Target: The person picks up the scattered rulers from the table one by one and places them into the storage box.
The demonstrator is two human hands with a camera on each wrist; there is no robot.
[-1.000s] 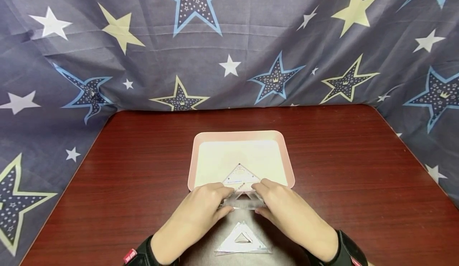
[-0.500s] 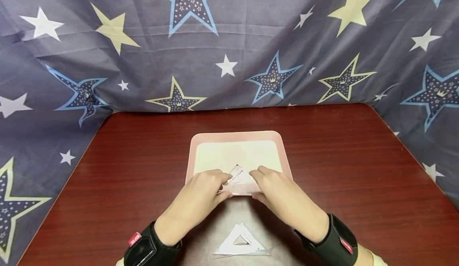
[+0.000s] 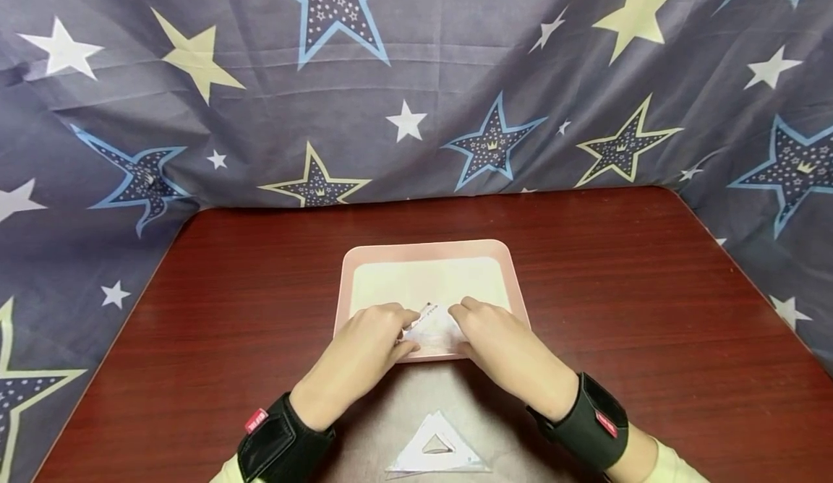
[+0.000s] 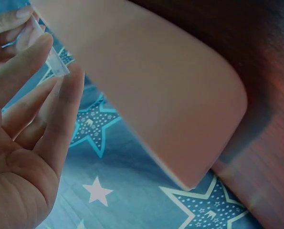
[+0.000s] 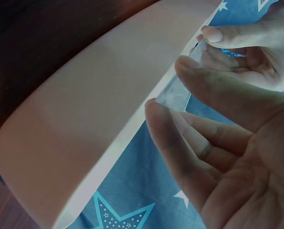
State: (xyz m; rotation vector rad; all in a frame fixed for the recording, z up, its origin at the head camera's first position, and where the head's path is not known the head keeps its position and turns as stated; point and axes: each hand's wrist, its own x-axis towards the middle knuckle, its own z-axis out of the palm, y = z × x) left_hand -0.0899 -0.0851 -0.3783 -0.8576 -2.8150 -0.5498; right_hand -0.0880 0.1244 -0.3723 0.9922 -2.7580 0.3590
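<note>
A clear plastic set square (image 3: 437,331) is held level between both hands, over the near edge of a pink tray (image 3: 426,251). My left hand (image 3: 367,340) pinches its left corner between thumb and fingers, while my right hand (image 3: 500,344) pinches the right one. In the left wrist view the set square's edge (image 4: 58,62) shows thin between the fingertips, right by the tray's outer wall (image 4: 156,90). The right wrist view has its clear sheet (image 5: 176,96) between thumb and forefinger, close to the rim. Fingers hide both its side corners.
More set squares (image 3: 416,460), overlapping in a small stack, lie on the grey mat (image 3: 371,436) in front of the tray. The reddish-brown wooden table (image 3: 260,288) extends around it, with a star-patterned cloth (image 3: 442,56) behind and at the sides.
Both hands have moved forward with the set square, from in front of the tray to over its near part. It now overlaps another set square seen lying in the tray earlier.
</note>
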